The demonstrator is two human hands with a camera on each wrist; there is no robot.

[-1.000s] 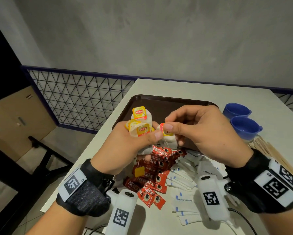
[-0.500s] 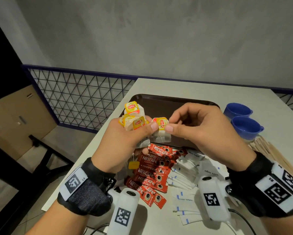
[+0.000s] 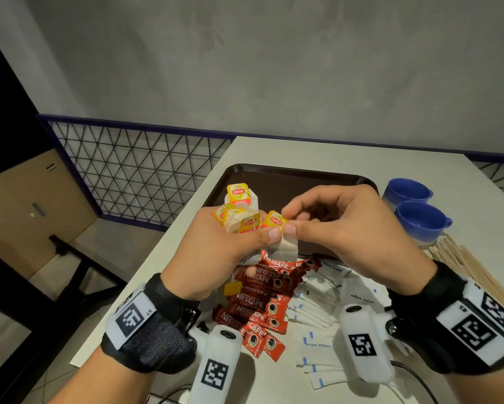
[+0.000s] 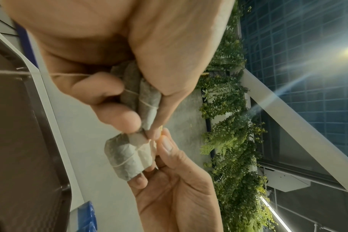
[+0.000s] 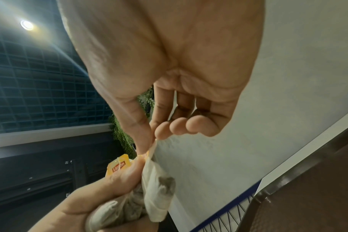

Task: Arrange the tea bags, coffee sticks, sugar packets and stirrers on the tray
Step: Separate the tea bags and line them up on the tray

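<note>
Step in hand: gathering the tea bags; nothing is on the tray [image 3: 288, 182] yet, which lies just beyond both hands.
Left hand [image 3: 215, 258]: fingers curled round a bunch of tea bags [image 3: 239, 211], thumb pressing them in.
Right hand [image 3: 341, 228]: thumb and forefinger pinching the tag of one tea bag [image 3: 274, 221], right against the left thumb; its pouch hangs below (whether the string is tangled, I cannot tell).
Beneath the hands: coffee sticks [image 3: 256, 304] and sugar packets [image 3: 317, 310] in loose heaps.
Beyond the right wrist: stirrers [image 3: 460, 263].
Next move, as I judge it: tuck this bag into the bunch, then lay them on the tray.
</note>
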